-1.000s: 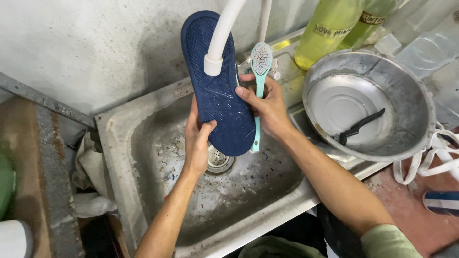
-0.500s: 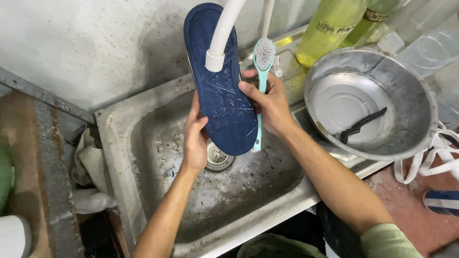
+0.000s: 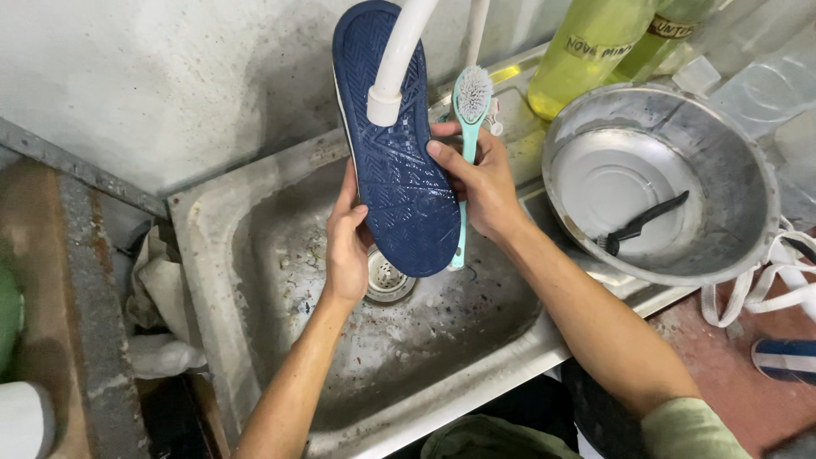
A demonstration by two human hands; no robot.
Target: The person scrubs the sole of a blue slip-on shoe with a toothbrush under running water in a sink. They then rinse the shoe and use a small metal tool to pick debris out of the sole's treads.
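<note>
We hold the sole (image 3: 395,144) tread-up under the tap (image 3: 393,72), above the sink (image 3: 255,255) drain, so water can reach the grooves. Our left hand (image 3: 347,246) clasps its edge; our right hand (image 3: 480,183) steadies it while gripping the brush (image 3: 470,110).
</note>
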